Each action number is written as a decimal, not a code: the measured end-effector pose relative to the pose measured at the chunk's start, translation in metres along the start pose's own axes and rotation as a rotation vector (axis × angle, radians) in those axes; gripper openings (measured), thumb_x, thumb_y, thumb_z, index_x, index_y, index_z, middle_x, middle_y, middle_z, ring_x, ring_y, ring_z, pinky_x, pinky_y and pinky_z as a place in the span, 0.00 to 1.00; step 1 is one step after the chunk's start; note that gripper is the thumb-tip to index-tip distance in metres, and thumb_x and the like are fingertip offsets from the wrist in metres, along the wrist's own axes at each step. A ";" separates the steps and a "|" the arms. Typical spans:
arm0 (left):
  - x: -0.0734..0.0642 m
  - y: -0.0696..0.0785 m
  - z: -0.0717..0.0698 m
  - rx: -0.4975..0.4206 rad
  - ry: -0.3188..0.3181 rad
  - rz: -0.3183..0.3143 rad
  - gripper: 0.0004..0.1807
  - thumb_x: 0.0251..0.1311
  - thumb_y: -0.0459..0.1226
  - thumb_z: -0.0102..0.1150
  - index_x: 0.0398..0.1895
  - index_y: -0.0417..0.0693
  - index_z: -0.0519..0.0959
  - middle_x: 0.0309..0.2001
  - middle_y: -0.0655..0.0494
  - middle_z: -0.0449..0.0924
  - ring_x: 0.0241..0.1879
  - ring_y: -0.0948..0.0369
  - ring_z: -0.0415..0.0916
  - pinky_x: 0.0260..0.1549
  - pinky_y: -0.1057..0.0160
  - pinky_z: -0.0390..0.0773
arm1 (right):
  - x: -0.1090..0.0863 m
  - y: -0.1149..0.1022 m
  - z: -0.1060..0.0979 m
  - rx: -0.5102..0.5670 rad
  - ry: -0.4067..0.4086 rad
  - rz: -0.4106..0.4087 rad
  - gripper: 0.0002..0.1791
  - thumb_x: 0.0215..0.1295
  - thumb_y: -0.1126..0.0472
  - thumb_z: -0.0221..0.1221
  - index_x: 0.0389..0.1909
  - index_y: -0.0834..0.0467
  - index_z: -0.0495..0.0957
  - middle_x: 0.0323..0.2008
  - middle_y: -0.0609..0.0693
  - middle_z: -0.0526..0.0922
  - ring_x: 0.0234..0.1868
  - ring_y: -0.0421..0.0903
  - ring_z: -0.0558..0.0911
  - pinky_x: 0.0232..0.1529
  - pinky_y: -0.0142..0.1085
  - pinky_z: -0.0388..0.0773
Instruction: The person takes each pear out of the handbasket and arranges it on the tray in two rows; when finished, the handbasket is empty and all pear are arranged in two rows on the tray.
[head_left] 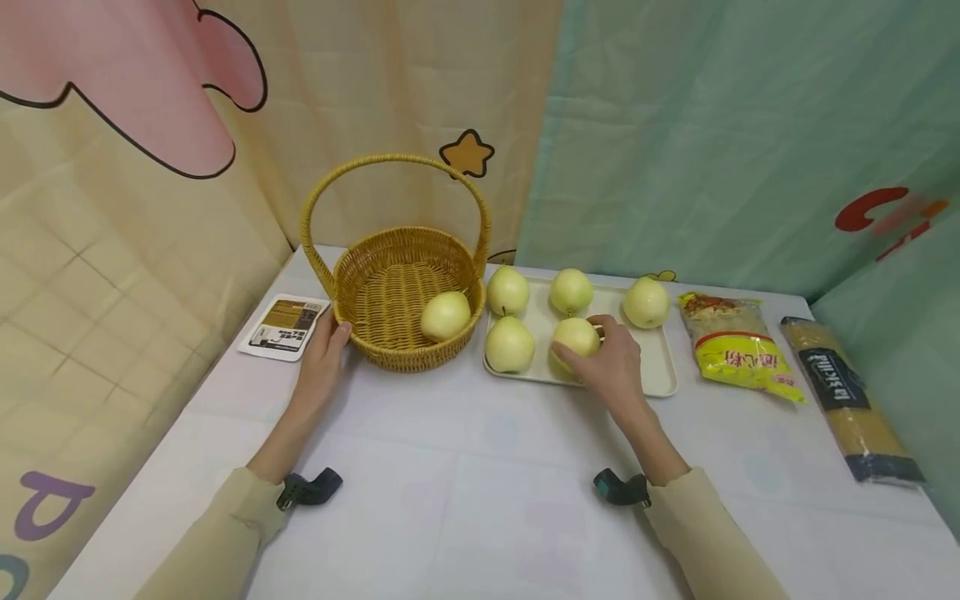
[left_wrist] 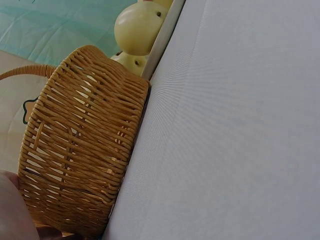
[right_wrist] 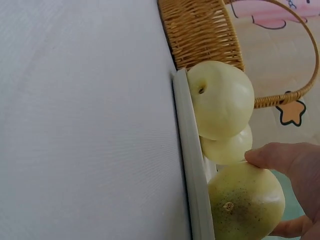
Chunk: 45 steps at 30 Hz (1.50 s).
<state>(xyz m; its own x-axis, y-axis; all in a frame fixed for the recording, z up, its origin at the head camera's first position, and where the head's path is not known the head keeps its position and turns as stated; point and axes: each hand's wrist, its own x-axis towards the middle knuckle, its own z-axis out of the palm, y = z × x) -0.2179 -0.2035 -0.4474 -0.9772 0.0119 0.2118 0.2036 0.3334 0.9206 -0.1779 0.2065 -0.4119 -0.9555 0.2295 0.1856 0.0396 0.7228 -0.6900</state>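
Note:
My right hand [head_left: 613, 362] grips a pale yellow-green pear [head_left: 576, 340] by its sides, at the front of the cream tray [head_left: 660, 379]. In the right wrist view, the thumb and a fingertip touch this speckled pear [right_wrist: 247, 202]. Against the left outer side of the wicker basket [head_left: 412, 360] rests my left hand [head_left: 321, 354], thumb near the rim; the left wrist view shows only part of that hand [left_wrist: 12, 212]. One pear [head_left: 446, 316] lies inside the basket, at its right. Several other pears [head_left: 510, 345] sit on the tray.
A flat white packet [head_left: 281, 327] lies left of the basket. To the tray's right are a yellow-and-clear food bag [head_left: 742, 346] and a long pack of noodles [head_left: 851, 400]. The basket's tall arched handle [head_left: 393, 158] rises near the curtain behind the table.

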 end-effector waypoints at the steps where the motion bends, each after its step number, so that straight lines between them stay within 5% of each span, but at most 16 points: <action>1: 0.000 0.000 0.000 0.002 0.000 0.002 0.33 0.84 0.45 0.40 0.85 0.43 0.51 0.83 0.40 0.55 0.83 0.46 0.51 0.84 0.47 0.51 | 0.000 0.000 -0.001 -0.005 -0.002 0.003 0.38 0.60 0.45 0.73 0.63 0.65 0.75 0.55 0.66 0.82 0.57 0.64 0.79 0.63 0.60 0.72; 10: 0.001 -0.002 -0.001 -0.011 -0.009 0.002 0.33 0.84 0.45 0.39 0.86 0.44 0.50 0.84 0.41 0.53 0.84 0.47 0.50 0.84 0.47 0.50 | 0.000 -0.003 -0.005 -0.019 -0.024 -0.032 0.39 0.62 0.42 0.73 0.63 0.66 0.76 0.52 0.65 0.86 0.48 0.61 0.87 0.57 0.56 0.80; 26: -0.001 -0.001 0.001 -0.019 -0.019 -0.011 0.34 0.85 0.46 0.39 0.86 0.44 0.48 0.84 0.41 0.52 0.83 0.47 0.50 0.84 0.47 0.51 | 0.004 0.006 0.001 0.030 -0.053 -0.136 0.38 0.64 0.51 0.73 0.70 0.64 0.71 0.64 0.64 0.80 0.65 0.62 0.79 0.62 0.57 0.80; 33: -0.001 0.000 0.000 -0.013 -0.016 -0.004 0.34 0.85 0.45 0.38 0.86 0.43 0.49 0.84 0.41 0.52 0.84 0.47 0.49 0.84 0.47 0.50 | 0.004 0.005 0.002 0.023 -0.058 -0.085 0.40 0.65 0.46 0.71 0.70 0.64 0.71 0.57 0.64 0.80 0.57 0.61 0.81 0.58 0.55 0.79; 45: -0.001 0.000 0.000 -0.013 -0.013 0.001 0.33 0.85 0.45 0.39 0.86 0.44 0.49 0.84 0.41 0.53 0.84 0.48 0.49 0.84 0.47 0.50 | 0.003 0.006 0.008 0.068 -0.088 -0.060 0.39 0.64 0.48 0.71 0.69 0.61 0.67 0.66 0.64 0.78 0.67 0.62 0.77 0.66 0.58 0.76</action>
<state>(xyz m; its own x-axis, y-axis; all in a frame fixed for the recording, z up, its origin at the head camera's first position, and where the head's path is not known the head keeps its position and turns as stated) -0.2167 -0.2038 -0.4480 -0.9778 0.0246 0.2080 0.2048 0.3211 0.9246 -0.1827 0.2060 -0.4209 -0.9777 0.1268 0.1676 -0.0354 0.6866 -0.7262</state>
